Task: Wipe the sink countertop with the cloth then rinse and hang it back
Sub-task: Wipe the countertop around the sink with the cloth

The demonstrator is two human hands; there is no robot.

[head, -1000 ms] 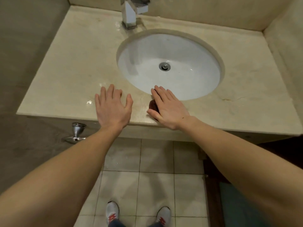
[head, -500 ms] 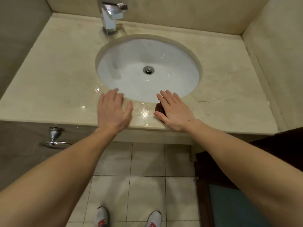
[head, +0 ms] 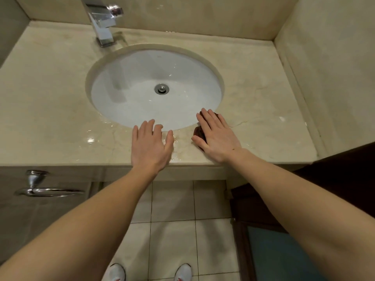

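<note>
I am in the wiping step: my right hand [head: 217, 136], fingers straight, presses the cloth [head: 199, 133] on the countertop [head: 263, 110] in front of the sink [head: 125, 102], my left hand [head: 151, 146] lies open and empty beside it, and next I should probably slide the cloth to the right of the sink

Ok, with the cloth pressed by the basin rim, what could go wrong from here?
1. The small dark reddish-brown cloth lies under the flat right hand right at the white oval basin's rim; a stroke could drop it in.
2. The beige marble countertop gleams wet near the front edge, so the flat left hand might slip.
3. Water could be pushed onto the tiled floor.
</note>
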